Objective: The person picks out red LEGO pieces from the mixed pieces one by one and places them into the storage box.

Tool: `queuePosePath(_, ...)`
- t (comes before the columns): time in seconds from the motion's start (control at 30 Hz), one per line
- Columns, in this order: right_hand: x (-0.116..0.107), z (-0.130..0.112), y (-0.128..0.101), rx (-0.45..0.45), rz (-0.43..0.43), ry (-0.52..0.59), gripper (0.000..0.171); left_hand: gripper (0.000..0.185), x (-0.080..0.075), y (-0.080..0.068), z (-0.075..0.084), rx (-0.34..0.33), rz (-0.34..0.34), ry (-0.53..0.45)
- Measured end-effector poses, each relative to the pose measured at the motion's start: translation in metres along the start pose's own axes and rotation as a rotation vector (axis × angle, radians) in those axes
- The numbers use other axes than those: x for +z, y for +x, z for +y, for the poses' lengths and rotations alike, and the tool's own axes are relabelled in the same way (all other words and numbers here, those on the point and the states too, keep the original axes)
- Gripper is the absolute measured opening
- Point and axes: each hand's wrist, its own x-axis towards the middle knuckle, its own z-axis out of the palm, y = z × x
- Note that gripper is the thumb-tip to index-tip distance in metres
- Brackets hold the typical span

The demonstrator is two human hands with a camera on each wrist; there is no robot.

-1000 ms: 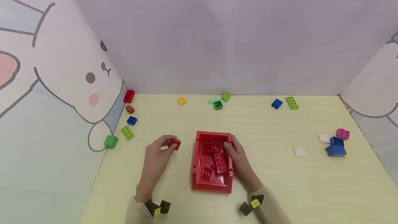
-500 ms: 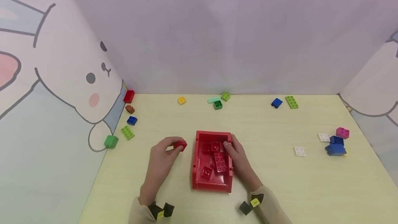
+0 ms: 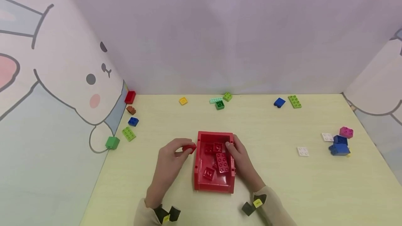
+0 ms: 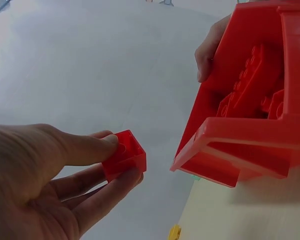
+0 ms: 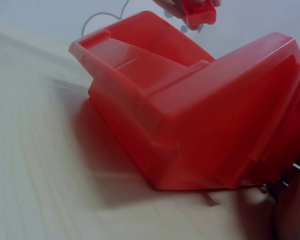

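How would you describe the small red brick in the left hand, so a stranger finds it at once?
Start at the red bin in the middle of the table. Just beyond its left wall, the left hand pinches a small red brick, the only red brick held in fingers rather than lying inside the bin.

Bricks (image 3: pixel 220 158) in bin (image 3: pixel 215 186); held brick (image 3: pixel 189 148) prob. just left.

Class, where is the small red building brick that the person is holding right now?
In the head view, the small red building brick is pinched in the left hand, just left of the red plastic bin, near its far left corner.
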Motion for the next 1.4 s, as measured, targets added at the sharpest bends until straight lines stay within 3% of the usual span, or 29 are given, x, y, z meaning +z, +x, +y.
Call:
queuePosePath(0.27, -0.001, 0.002, 0.001, -0.012, 0.001, -0.004, 0.041, 0.036, 0.01, 0.0, 0.005, 0.027, -0.048, -0.024)
queuePosePath(0.73, 0.0, 0.0, -0.002, 0.001, 0.004, -0.017, 0.043, 0.035, 0.023, -0.003, 0.009, 0.018, -0.13, -0.033)
queuePosePath(1.07, 0.0, -0.001, -0.002, 0.002, 0.001, -0.013, 0.043, 0.03, 0.031, -0.005, 0.013, 0.107, -0.136, 0.09)
queuePosePath(1.4, -0.001, 0.0, -0.001, -0.008, -0.009, -0.015, 0.043, 0.026, 0.046, -0.006, 0.012, 0.293, -0.082, 0.271)
